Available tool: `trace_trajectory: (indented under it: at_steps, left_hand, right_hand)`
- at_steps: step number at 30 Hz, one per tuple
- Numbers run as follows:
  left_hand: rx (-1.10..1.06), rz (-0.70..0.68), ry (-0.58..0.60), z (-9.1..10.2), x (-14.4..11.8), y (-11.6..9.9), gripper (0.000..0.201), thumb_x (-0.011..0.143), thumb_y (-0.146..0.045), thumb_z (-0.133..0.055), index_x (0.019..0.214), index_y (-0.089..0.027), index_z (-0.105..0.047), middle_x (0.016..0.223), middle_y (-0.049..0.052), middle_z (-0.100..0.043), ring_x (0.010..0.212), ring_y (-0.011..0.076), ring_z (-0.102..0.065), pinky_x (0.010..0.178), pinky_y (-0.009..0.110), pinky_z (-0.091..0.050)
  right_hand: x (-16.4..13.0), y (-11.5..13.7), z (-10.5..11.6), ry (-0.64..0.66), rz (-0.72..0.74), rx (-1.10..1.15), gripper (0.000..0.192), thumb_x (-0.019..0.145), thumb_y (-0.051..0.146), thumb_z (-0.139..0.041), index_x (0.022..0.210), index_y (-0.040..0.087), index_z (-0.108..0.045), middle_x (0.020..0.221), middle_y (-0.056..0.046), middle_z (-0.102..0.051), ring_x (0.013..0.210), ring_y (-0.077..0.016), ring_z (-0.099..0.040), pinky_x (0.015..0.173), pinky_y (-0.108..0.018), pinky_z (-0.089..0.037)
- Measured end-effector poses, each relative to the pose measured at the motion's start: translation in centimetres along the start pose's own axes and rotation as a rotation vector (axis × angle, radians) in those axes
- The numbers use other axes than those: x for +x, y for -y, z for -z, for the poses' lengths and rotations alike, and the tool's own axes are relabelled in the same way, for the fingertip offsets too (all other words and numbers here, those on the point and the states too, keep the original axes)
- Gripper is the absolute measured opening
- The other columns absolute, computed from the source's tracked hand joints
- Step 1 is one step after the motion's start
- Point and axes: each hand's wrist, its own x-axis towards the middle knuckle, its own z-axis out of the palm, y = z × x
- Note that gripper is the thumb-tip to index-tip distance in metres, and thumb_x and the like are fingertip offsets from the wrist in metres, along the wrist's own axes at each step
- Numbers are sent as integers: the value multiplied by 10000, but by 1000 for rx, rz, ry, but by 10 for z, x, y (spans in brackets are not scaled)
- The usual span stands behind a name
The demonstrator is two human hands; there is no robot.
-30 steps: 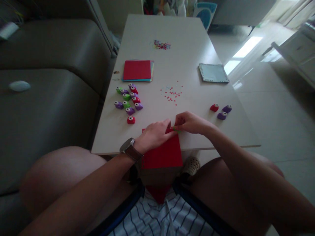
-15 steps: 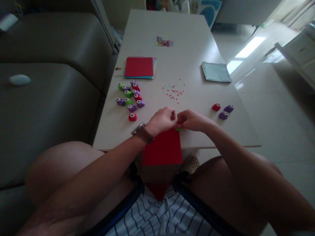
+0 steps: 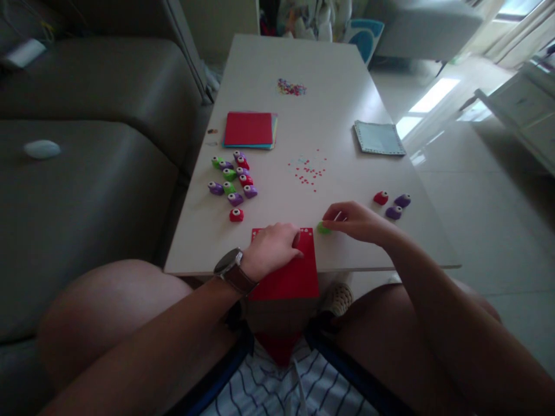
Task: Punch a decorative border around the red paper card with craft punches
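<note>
My left hand [image 3: 275, 248] lies on a red sheet of paper [image 3: 290, 283], its thumb apart from the fingers. The sheet hangs over the table's near edge, and small punched holes show along its far edge. Just right of the sheet, my right hand [image 3: 358, 222] has its fingertips closed on a small green craft punch [image 3: 323, 227] at the table top. Beyond the hands lie scattered red paper cut-outs [image 3: 307, 170].
Several coloured craft punches [image 3: 229, 173] cluster at left, with a red punch [image 3: 236, 215] nearer. Two purple ones and a red punch [image 3: 381, 198] sit at right. A stack of coloured paper [image 3: 248, 129], a grey-blue pouch [image 3: 380, 138] and a confetti pile [image 3: 291, 87] lie farther back.
My hands have moved apart. The left has come back onto the red sheet, uncovering its punched edge; the right has drawn the green craft punch off to the right.
</note>
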Motion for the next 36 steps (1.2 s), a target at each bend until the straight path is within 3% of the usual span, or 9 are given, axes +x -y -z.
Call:
trace_trajectory:
  at_steps: [4,8,14,18,22,29,32,34,36]
  left_hand:
    - [21,-6,-7,0,-1,-1,177,821,-353,-728,920,-214,-686,917,79,-723,807,258,-682,705,346,-501]
    - [51,-10,-9,-1,-2,-4,130,844,-316,-712,904,-212,-664,923,76,-721,822,259,-682,716,348,-500]
    - [64,-2,-4,-3,-3,-5,139,849,-320,-721,898,-212,-648,897,65,-719,818,254,-687,748,353,-505]
    - [70,-3,-10,-3,-5,-5,142,858,-321,-719,916,-217,-642,913,63,-724,857,265,-694,771,363,-511]
    - [80,1,-13,-3,-5,-6,143,860,-319,-719,922,-214,-643,913,67,-725,872,275,-698,782,371,-515]
    - [72,-3,-10,-2,-6,-8,138,861,-307,-712,933,-213,-642,939,75,-729,880,276,-699,771,363,-512]
    - [67,5,1,-1,-5,-8,130,861,-310,-709,922,-215,-644,946,75,-730,892,280,-700,780,365,-511]
    - [61,10,6,0,-5,-9,124,863,-311,-705,920,-218,-646,943,74,-731,890,280,-702,783,367,-511]
    - [52,11,10,0,-6,-9,123,863,-311,-704,926,-221,-649,940,71,-732,883,276,-703,788,366,-512]
  right_hand:
    - [-1,-3,2,-51,5,-81,280,762,405,-765,918,176,-724,846,-61,-691,712,-167,-601,619,-293,-457]
    - [0,-3,-5,-80,133,-195,149,759,221,-707,902,183,-726,858,-49,-680,760,-173,-611,693,-305,-470]
    - [-6,-7,3,-198,166,-364,91,790,199,-669,869,202,-715,864,-65,-685,775,-194,-605,706,-323,-454]
    - [-8,-14,9,-194,168,-454,107,770,194,-688,875,211,-698,882,-78,-687,825,-234,-616,735,-356,-461]
    - [-12,-6,7,-178,229,-364,232,774,169,-686,995,240,-695,1011,-71,-699,939,-245,-641,868,-381,-480]
    - [-17,10,-1,-27,248,-388,137,835,141,-621,884,231,-712,936,-81,-745,966,-258,-669,945,-410,-450]
    - [-14,2,-4,-80,262,-380,306,842,143,-602,1113,240,-706,1198,-101,-721,1170,-284,-628,1057,-464,-414]
    - [-12,-2,-4,-180,289,-362,507,835,145,-613,1329,261,-612,1427,-108,-605,1344,-297,-518,1124,-512,-367]
    - [-10,-6,-3,-252,304,-336,570,835,164,-634,1391,269,-561,1468,-105,-570,1377,-290,-487,1139,-518,-364]
